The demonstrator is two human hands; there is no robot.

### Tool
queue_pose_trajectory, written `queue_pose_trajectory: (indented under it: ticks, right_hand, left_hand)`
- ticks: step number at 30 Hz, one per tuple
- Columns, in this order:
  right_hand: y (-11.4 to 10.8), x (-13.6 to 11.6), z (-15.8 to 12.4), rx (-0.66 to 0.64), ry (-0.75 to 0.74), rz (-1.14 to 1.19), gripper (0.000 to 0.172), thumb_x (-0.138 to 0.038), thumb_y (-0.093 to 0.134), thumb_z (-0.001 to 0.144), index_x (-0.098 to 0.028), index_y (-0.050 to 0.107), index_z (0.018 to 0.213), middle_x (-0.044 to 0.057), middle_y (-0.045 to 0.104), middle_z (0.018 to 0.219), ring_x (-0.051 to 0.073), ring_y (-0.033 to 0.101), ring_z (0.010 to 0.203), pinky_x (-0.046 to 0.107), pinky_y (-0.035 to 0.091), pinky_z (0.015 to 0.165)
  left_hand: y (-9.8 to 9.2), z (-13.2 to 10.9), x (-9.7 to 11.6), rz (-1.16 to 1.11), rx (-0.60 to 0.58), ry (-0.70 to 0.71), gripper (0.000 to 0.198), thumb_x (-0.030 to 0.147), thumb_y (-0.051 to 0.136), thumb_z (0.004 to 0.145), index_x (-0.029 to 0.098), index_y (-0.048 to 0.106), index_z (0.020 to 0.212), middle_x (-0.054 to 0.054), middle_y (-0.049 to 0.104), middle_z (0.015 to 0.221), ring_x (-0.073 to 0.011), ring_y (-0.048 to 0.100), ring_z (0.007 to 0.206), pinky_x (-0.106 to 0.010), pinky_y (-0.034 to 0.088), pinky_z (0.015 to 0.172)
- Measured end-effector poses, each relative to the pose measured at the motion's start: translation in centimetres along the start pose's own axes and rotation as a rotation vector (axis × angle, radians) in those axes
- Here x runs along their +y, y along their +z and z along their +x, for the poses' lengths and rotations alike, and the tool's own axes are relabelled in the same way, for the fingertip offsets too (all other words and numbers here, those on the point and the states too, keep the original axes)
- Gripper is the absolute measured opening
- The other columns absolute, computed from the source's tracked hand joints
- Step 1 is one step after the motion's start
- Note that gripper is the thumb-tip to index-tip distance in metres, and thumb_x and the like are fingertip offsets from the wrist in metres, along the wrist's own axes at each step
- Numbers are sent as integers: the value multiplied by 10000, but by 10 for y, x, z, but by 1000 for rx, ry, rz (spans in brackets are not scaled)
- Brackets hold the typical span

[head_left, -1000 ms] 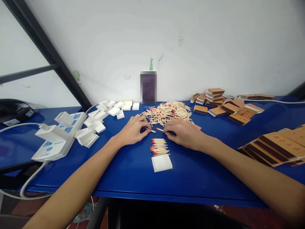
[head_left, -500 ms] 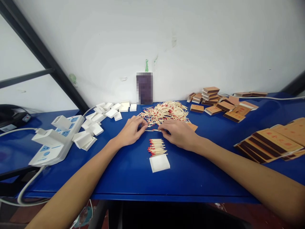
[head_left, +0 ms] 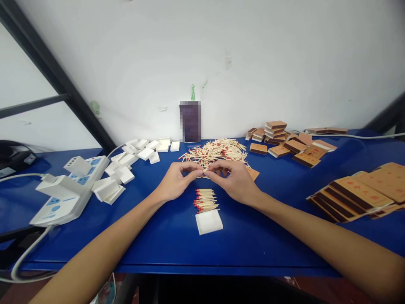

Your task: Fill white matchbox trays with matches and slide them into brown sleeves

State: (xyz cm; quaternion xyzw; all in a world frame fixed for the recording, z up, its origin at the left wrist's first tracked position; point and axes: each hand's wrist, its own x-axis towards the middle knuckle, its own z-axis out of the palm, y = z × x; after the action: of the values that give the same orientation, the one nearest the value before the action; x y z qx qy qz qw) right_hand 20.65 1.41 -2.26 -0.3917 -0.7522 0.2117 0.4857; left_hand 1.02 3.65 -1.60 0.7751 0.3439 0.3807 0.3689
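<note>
My left hand (head_left: 175,180) and my right hand (head_left: 232,179) meet fingertip to fingertip just above the blue table (head_left: 164,236), pinching a few matchsticks (head_left: 204,172) between them. Behind them lies a loose heap of red-tipped matches (head_left: 218,151). Just below the hands a small aligned bundle of matches (head_left: 205,200) rests on the table, red heads to the left. A white inner matchbox tray (head_left: 209,222) lies right in front of that bundle.
White trays (head_left: 133,158) are scattered at the back left beside a white power strip (head_left: 68,190) with its cable. Brown matchbox sleeves (head_left: 286,141) pile at the back right; flat sleeves (head_left: 360,192) are fanned out at the right edge. The wall stands close behind.
Both hands have lifted off the table and turned their fingertips together, now pinching matches in the air. The camera view has shifted slightly.
</note>
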Motion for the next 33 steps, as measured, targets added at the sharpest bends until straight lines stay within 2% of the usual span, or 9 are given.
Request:
queue_pose_trajectory:
  ticks: [6, 9, 13, 16, 19, 21, 28, 31, 33]
  right_hand:
    - [1, 0, 0, 12, 77, 91, 117, -295, 665, 827, -185, 699, 804, 6, 698, 690, 123, 594, 601, 266, 439, 545]
    - [1, -1, -1, 66, 114, 129, 128, -308, 676, 812, -182, 697, 797, 22, 709, 707, 138, 623, 619, 276, 477, 560]
    - [-2, -2, 0, 147, 143, 187, 145, -331, 693, 790, -187, 676, 785, 30, 712, 705, 149, 641, 600, 290, 527, 564]
    - [-4, -3, 0, 184, 92, 117, 106, -310, 672, 799, -206, 653, 789, 29, 718, 718, 163, 664, 618, 301, 558, 593]
    - [-3, -4, -3, 177, -41, -63, 43, -261, 630, 824, -233, 655, 803, 17, 726, 738, 170, 684, 656, 312, 571, 648]
    - [-1, -5, -4, 152, -119, -148, 63, -228, 606, 836, -241, 661, 808, 5, 729, 736, 163, 689, 654, 306, 568, 654]
    - [3, -4, -4, 87, -242, -208, 127, -183, 573, 854, -219, 696, 859, 3, 758, 803, 142, 696, 684, 273, 547, 650]
    - [3, -6, -4, 41, -188, -152, 114, -218, 599, 861, -221, 711, 844, 5, 766, 827, 146, 703, 726, 279, 551, 678]
    - [3, -8, -3, 13, -96, -92, 108, -240, 615, 866, -226, 717, 833, 7, 767, 828, 151, 705, 742, 287, 557, 687]
  left_hand:
    - [-1, -1, -1, 13, -12, 1, 160, 299, 674, 855, 176, 740, 935, -51, 757, 925, -178, 691, 863, -319, 537, 805]
    - [0, -1, 0, 18, 78, 28, 164, 260, 677, 846, 163, 705, 976, -46, 747, 881, -163, 689, 819, -311, 540, 794]
    - [1, -1, 1, 63, 178, 63, 108, 238, 669, 842, 164, 660, 920, -32, 711, 842, -142, 662, 767, -298, 532, 770]
    - [2, -1, 1, 99, 203, 66, 73, 229, 643, 848, 171, 600, 859, -13, 659, 803, -131, 628, 746, -281, 512, 737]
    - [4, -3, 3, 62, 163, 65, 106, 222, 625, 845, 179, 531, 825, 4, 629, 771, -126, 628, 722, -280, 502, 728]
    - [6, -4, 5, 27, 132, 69, 124, 212, 621, 843, 183, 501, 831, 11, 633, 762, -126, 643, 716, -287, 503, 743]
    - [11, -6, 12, -32, 97, 42, 235, 235, 638, 840, 196, 407, 814, 11, 664, 752, -141, 682, 746, -264, 495, 702]
    - [12, -6, 10, -82, 82, -10, 290, 290, 640, 845, 213, 361, 856, 12, 675, 736, -150, 693, 722, -253, 491, 634]
    - [11, -6, 8, -116, 48, -62, 323, 343, 642, 850, 226, 349, 920, 18, 683, 720, -134, 668, 613, -250, 479, 567]
